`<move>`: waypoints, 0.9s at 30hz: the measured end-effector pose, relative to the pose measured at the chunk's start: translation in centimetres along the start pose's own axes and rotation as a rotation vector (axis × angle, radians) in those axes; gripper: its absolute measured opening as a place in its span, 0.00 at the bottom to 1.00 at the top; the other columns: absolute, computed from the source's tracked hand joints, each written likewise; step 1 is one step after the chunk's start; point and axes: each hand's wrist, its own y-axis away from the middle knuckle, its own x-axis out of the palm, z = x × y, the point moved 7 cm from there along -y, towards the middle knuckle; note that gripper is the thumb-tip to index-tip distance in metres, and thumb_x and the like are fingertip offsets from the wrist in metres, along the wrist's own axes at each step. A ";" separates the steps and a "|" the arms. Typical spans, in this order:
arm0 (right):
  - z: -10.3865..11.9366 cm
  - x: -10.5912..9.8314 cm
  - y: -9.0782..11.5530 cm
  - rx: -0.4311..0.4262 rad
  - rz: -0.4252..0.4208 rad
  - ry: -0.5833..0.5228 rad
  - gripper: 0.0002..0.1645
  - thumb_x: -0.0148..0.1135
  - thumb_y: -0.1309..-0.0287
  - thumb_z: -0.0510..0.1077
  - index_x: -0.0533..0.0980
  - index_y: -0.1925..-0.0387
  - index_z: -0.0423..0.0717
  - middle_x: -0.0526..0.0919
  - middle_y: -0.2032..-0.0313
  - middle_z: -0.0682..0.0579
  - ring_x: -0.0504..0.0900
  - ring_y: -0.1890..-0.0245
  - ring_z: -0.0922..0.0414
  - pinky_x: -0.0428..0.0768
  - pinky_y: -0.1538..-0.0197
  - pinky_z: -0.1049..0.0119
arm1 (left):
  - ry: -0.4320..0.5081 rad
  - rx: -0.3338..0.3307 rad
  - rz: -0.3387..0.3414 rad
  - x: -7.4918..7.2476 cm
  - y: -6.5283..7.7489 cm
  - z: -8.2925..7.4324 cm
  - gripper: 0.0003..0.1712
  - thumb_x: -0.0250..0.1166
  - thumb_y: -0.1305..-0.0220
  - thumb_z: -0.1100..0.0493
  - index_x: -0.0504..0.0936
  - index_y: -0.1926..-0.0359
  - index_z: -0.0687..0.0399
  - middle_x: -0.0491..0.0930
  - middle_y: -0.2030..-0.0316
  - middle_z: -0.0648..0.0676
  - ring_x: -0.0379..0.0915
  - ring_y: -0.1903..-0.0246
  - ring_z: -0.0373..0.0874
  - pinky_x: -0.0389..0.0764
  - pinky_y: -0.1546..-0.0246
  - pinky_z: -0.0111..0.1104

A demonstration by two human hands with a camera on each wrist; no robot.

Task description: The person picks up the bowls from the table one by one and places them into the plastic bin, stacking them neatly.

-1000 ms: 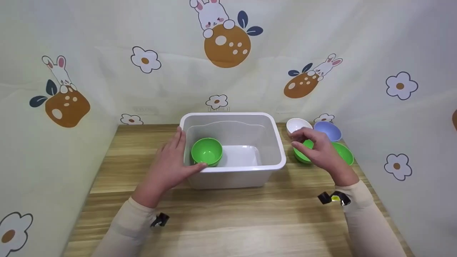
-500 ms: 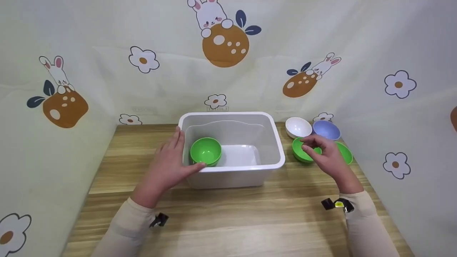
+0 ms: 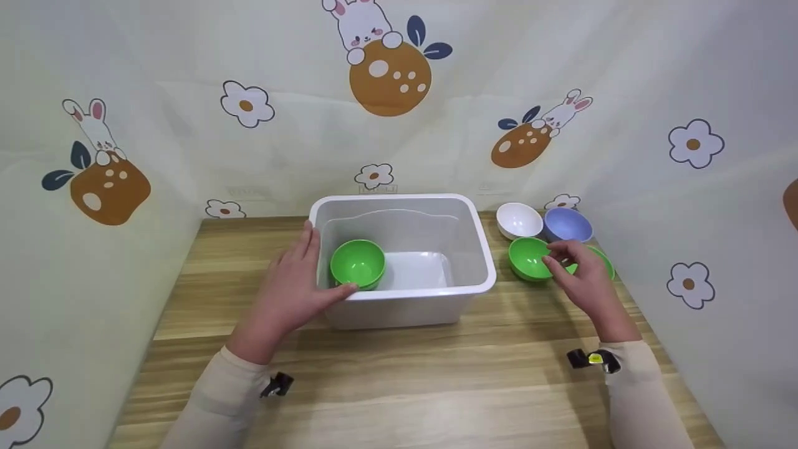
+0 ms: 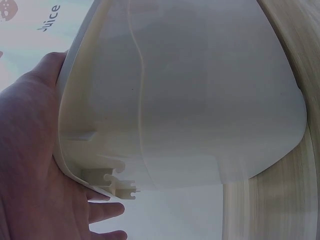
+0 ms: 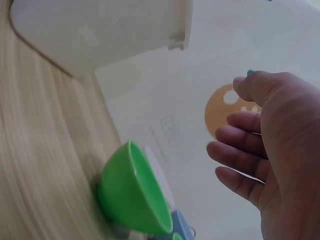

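Note:
My left hand (image 3: 290,287) rests on the left front corner of a white plastic bin (image 3: 399,312), its thumb along the front rim and its fingers straight along the left side. Inside the bin, at the left, sits a green bowl (image 3: 358,265). My right hand (image 3: 583,277) hovers above the bowls to the right, fingers loosely bent and holding nothing. Just left of it is a green bowl (image 3: 528,259), which the right wrist view shows apart from the fingers. Another green bowl (image 3: 603,265) is partly hidden behind the hand.
Behind the green bowls stand a white bowl (image 3: 519,220) and a blue bowl (image 3: 567,224). The wood-grain table (image 3: 405,386) is enclosed by a printed cloth (image 3: 293,143) at the back and both sides.
My right hand has moved right and slightly toward me, off the white bowl and the left green bowl. My left hand stays on the bin.

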 end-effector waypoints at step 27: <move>-12.1 -3.4 4.3 0.378 -0.031 0.105 0.70 0.81 0.35 0.59 0.49 0.16 0.25 0.54 0.23 0.23 0.57 0.21 0.25 0.55 0.18 0.30 | 0.001 -0.001 -0.021 -0.1 0.0 0.0 0.80 0.66 0.40 0.13 0.46 0.11 0.65 0.41 0.11 0.65 0.55 0.20 0.76 0.55 0.20 0.68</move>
